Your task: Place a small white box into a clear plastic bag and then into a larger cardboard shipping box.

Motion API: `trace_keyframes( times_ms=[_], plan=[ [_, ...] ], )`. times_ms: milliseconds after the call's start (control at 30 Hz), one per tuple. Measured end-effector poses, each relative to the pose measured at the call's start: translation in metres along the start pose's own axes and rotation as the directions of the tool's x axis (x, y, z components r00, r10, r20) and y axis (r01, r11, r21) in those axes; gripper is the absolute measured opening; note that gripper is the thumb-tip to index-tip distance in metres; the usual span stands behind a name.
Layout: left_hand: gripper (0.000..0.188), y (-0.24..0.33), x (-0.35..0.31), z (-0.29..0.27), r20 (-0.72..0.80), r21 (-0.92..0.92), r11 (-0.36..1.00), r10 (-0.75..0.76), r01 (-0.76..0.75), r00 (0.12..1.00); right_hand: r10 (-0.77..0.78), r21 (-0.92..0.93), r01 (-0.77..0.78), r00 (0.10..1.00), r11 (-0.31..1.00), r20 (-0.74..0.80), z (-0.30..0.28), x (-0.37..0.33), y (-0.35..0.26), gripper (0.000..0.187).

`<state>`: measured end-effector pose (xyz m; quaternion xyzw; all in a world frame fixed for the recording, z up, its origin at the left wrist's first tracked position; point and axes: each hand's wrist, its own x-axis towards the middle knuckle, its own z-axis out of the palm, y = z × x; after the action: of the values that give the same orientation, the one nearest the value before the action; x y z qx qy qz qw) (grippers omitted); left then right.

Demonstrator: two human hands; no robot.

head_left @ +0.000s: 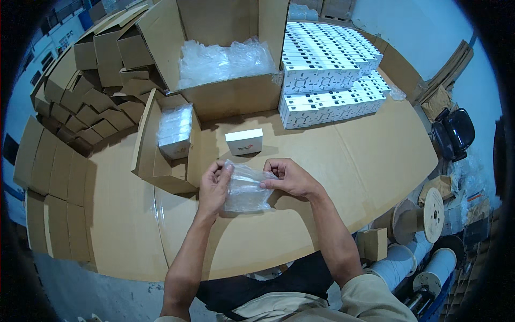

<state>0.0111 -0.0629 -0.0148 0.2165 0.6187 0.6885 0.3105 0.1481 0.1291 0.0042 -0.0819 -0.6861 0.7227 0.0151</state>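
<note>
A clear plastic bubble-wrap bag (pixel 245 194) is stretched between my two hands above the cardboard-covered table. My left hand (pixel 215 182) pinches its upper left edge, while my right hand (pixel 289 180) grips the upper right edge between thumb and fingers. Just beyond the bag, a small white box (pixel 244 142) sits on the table, touched by neither hand. To the left stands an open cardboard carton (pixel 144 145) with several wrapped white boxes (pixel 175 129) lined up inside it.
A large open carton (pixel 230 99) at the back holds a heap of clear bags (pixel 225 61). White boxes (pixel 327 80) are stacked at the back right. Folded cartons (pixel 102 102) pile up on the left. Cable spools (pixel 394 263) and a black chair (pixel 453 134) stand beyond the table's right edge.
</note>
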Motion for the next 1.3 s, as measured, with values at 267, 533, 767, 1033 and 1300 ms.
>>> trace_keyframes(
  times_ms=[267,533,767,1033,1300],
  plan=[
    [0.012,-0.006,0.004,0.004,-0.209,-0.037,0.972,0.219,-0.231,0.953,0.057,0.246,-0.037,0.996,0.969,-0.075,-0.019,-0.005,0.0,0.017],
    [0.018,0.0,-0.001,0.011,-0.187,-0.126,0.955,0.244,-0.269,0.952,0.07,0.007,-0.07,0.983,0.998,-0.17,0.009,-0.001,-0.011,0.015],
    [0.024,0.001,-0.001,0.008,-0.167,0.003,0.95,0.309,-0.313,0.936,-0.144,0.108,0.181,0.948,0.977,-0.285,-0.012,0.001,0.0,0.015],
    [0.038,0.005,-0.009,0.021,0.037,0.019,0.97,0.242,-0.243,0.97,-0.154,-0.171,0.141,0.986,0.975,-0.065,0.014,0.001,-0.003,0.009],
    [0.04,-0.006,-0.018,0.034,0.108,-0.109,0.994,0.032,-0.02,0.994,-0.406,-0.282,0.297,0.742,0.912,-0.533,0.031,0.014,0.009,0.017]
  ],
)
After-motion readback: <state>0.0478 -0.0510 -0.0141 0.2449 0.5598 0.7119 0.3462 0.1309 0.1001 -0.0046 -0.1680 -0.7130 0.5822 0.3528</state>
